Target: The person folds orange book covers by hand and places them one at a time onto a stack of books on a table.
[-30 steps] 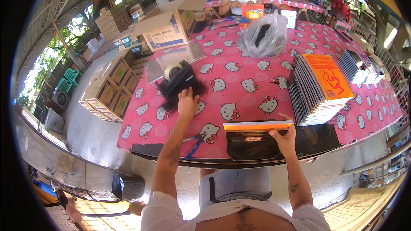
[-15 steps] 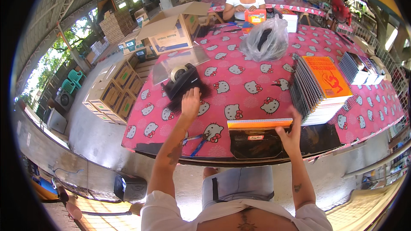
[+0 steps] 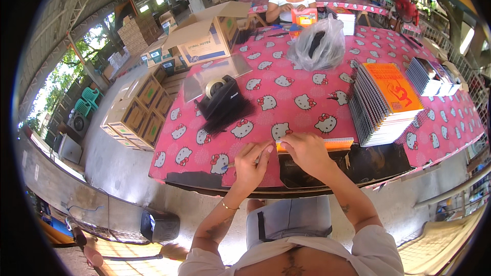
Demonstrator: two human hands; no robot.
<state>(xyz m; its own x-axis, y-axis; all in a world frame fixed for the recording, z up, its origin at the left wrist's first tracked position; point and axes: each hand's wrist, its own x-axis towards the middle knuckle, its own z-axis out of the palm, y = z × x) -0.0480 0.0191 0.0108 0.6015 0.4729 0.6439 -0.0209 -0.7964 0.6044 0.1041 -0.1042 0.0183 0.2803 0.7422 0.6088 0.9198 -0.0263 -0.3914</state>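
Observation:
A thin orange notebook (image 3: 337, 144) lies edge-on toward me at the table's front. Its pale spiral edge faces up. My right hand (image 3: 308, 157) is closed at its left end, with fingertips and thumb on the edge. My left hand (image 3: 251, 166) is closed in a pinch just left of that end; whatever is between its fingers is too small to make out. Pliers with blue handles (image 3: 225, 168) show partly beside my left hand, which hides the rest. Beyond it, a black tape dispenser (image 3: 222, 99) stands on a dark fuzzy patch, untouched.
A stack of orange spiral notebooks (image 3: 386, 92) stands at the right, more books (image 3: 431, 79) behind. A clear plastic bag (image 3: 318, 46) and an open carton (image 3: 204, 43) sit farther back. A black board (image 3: 376, 161) lies at the front edge. Another person (image 3: 291, 5) works at the far side.
My left hand has left the tape dispenser and come to the notebook's left end. My right hand has slid left from the notebook's right end to its left end.

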